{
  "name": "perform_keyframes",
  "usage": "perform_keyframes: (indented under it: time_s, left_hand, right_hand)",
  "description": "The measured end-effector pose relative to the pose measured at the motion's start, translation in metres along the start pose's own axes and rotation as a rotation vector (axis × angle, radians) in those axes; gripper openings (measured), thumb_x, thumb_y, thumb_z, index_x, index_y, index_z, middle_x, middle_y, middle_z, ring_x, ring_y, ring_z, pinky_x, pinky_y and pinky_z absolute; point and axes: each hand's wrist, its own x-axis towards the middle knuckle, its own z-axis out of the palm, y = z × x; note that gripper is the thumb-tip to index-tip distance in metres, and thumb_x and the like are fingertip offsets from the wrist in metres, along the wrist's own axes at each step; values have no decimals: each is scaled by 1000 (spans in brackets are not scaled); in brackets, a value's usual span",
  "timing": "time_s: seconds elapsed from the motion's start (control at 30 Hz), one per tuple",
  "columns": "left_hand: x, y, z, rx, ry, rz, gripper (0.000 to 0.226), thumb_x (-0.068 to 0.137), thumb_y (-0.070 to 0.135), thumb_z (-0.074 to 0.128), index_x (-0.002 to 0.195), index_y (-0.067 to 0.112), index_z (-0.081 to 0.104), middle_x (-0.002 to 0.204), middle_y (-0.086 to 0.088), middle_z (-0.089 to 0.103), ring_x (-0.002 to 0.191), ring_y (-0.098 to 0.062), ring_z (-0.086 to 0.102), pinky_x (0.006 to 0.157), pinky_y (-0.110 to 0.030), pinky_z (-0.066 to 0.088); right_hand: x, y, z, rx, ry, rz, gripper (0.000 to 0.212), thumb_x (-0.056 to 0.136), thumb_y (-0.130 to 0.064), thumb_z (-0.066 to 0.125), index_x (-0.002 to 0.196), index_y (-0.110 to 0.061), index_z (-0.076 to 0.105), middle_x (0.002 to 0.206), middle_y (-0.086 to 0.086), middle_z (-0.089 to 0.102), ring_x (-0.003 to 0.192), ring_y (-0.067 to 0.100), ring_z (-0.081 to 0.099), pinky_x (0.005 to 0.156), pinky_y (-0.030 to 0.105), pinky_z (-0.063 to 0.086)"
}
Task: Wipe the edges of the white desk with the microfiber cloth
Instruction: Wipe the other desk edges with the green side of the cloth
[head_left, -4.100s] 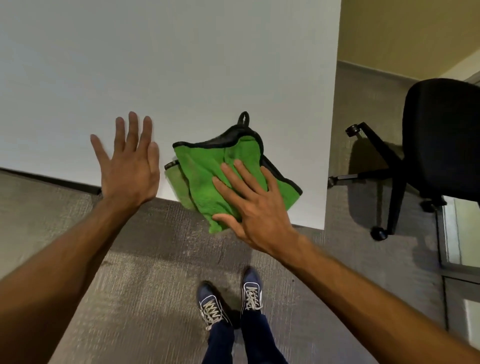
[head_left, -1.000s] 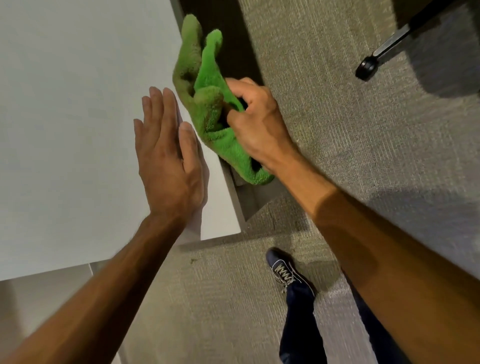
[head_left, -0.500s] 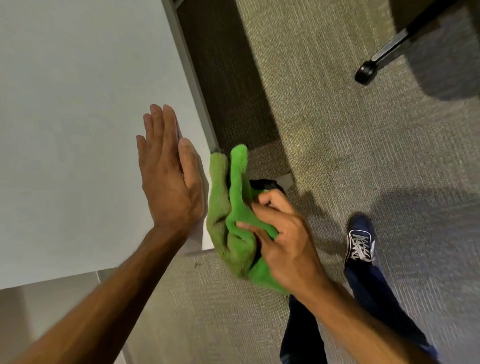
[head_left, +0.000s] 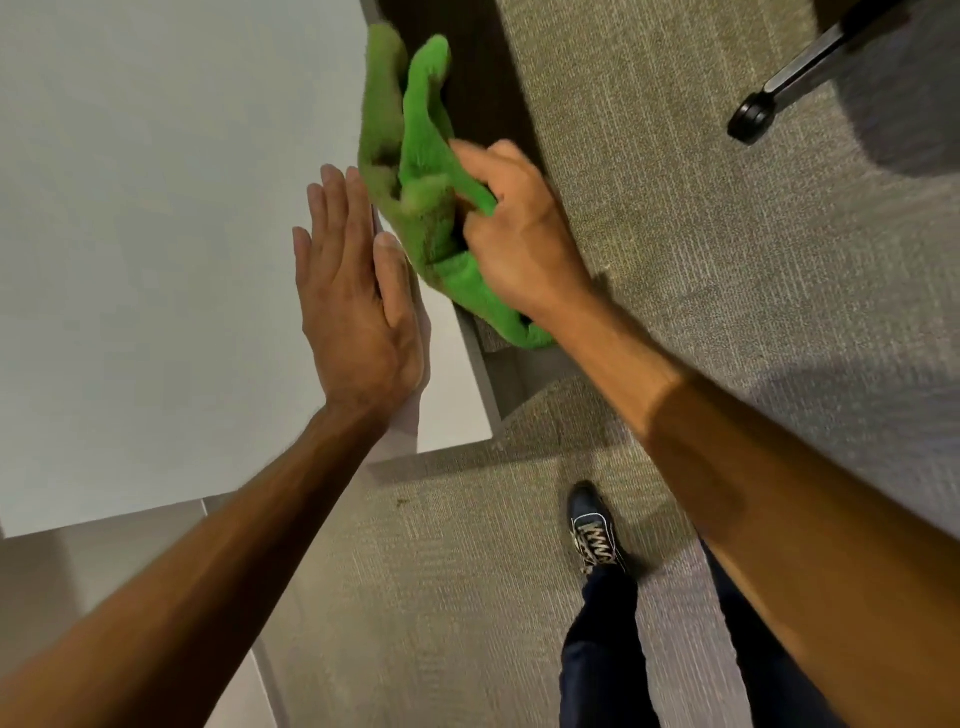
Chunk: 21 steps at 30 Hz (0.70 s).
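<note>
Head camera is looking down at a white desk (head_left: 156, 234) and a grey carpet (head_left: 727, 312) beside it. The left hand (head_left: 353, 306) is lying flat on the desk top, near the right side edge. Its fingers are stretched out straight and are staying close together, and it is holding nothing. The thumb is sitting just at the edge of the desk.

The right hand (head_left: 519, 244) is gripping a fluffy green microfiber cloth (head_left: 415, 171). Its fingers are curling tight around the cloth, bunching it up in the middle. The cloth is pressing against the right side edge of the desk, just beside the left hand and a bit farther away from the person. One end of the cloth is sticking up past the hand, and that part is looking blurry. The other end is hanging out under the wrist, over the side of the desk.

The near corner of the desk is showing below the left hand, with the carpet under it. A dark blue shoe (head_left: 592, 530) with white laces is standing on the carpet, and a dark trouser leg (head_left: 597, 649) is going down from it toward the bottom. A black chair wheel (head_left: 750, 117) on a shiny leg is resting on the carpet at the top right, well apart from the desk.
</note>
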Motion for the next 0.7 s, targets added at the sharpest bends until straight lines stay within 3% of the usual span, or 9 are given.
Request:
perform_keyframes:
  time_s: [0.1, 0.23, 0.4, 0.47, 0.57, 0.7]
  left_hand:
    - [0, 2, -2, 7, -15, 9, 49, 111, 16, 33, 158, 6, 26, 167, -12, 21, 156, -24, 12, 128, -45, 9]
    - [-1, 10, -4, 6, -10, -13, 50, 111, 19, 28, 159, 5, 23, 167, -12, 20, 156, -25, 11, 128, -44, 6]
    - [-1, 6, -4, 47, -41, 5, 51, 111, 22, 25, 160, 7, 19, 168, -12, 14, 157, -26, 7, 128, -45, 3]
    - [-1, 3, -4, 57, -45, 20, 51, 112, 22, 27, 161, 8, 18, 169, -11, 13, 157, -24, 6, 128, -44, 2]
    - [0, -3, -4, 30, -30, 17, 51, 112, 26, 24, 161, 12, 20, 169, -8, 16, 157, -22, 7, 128, -43, 4]
    - [0, -6, -5, 11, -59, 68, 53, 110, 27, 20, 161, 9, 19, 169, -11, 14, 157, -26, 6, 127, -44, 2]
  right_hand:
    - [-70, 15, -7, 8, -58, 10, 58, 83, 11, 51, 135, -9, 66, 103, 8, 52, 101, 17, 57, 86, 12, 45]
    - [-154, 23, -17, 109, -115, 124, 53, 82, 9, 53, 128, -11, 70, 103, 16, 55, 100, 7, 59, 86, 11, 50]
    - [-112, 10, -8, 31, 24, 76, 39, 91, 3, 66, 127, -12, 71, 97, 6, 55, 91, 8, 55, 82, 12, 45]
    - [-73, 2, -1, -66, 114, 63, 48, 89, 6, 60, 132, -14, 70, 103, 11, 60, 98, 16, 60, 83, 18, 46]
    - [-37, -14, 6, -77, 149, 81, 57, 87, 7, 51, 135, -18, 68, 118, 11, 69, 115, 23, 63, 98, 30, 50]
    - [-60, -14, 3, 75, 160, 103, 52, 87, 17, 46, 124, -7, 73, 110, 5, 76, 102, 11, 68, 90, 28, 55]
